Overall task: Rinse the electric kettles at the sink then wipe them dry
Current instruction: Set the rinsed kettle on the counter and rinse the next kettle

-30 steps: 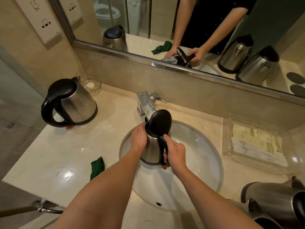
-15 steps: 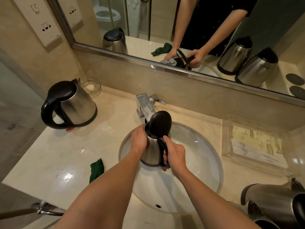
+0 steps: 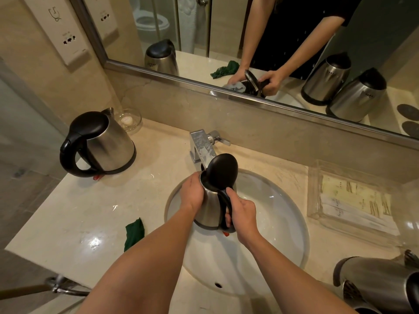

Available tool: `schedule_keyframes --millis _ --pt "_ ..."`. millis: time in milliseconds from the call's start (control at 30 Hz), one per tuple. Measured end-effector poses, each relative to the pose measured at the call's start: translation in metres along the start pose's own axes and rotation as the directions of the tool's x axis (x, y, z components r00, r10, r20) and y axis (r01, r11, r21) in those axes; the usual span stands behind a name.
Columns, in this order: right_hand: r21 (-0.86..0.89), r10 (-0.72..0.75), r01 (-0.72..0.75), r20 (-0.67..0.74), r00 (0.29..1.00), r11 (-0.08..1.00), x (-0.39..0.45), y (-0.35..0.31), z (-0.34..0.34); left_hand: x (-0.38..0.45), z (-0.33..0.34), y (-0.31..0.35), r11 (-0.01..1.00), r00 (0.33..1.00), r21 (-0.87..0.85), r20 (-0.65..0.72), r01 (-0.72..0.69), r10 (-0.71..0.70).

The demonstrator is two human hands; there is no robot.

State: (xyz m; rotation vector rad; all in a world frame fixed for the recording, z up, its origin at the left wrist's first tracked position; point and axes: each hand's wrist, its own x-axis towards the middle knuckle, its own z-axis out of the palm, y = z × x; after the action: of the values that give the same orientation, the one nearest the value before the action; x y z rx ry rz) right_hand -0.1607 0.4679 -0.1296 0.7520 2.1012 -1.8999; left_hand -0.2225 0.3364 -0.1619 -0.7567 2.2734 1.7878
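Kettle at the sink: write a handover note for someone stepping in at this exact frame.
Left hand holds the body of the kettle; right hand grips its handle. The kettle is over the sink, lid up, mouth under the faucet.
Second kettle stands closed on the left counter; more kettles lie at the bottom right. Green cloth lies left of the sink.
Water flow cannot be told. Left: finish rinsing, then wipe dry.
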Motion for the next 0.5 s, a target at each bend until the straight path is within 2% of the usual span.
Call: schedule_keyframes --millis 500 --pt "-0.006 0.032 -0.032 0.067 0.997 0.999 -0.003 -0.011 -0.002 -0.001 -0.003 0.004 0.999 0.999 -0.05 -0.026 0.018 -0.02"
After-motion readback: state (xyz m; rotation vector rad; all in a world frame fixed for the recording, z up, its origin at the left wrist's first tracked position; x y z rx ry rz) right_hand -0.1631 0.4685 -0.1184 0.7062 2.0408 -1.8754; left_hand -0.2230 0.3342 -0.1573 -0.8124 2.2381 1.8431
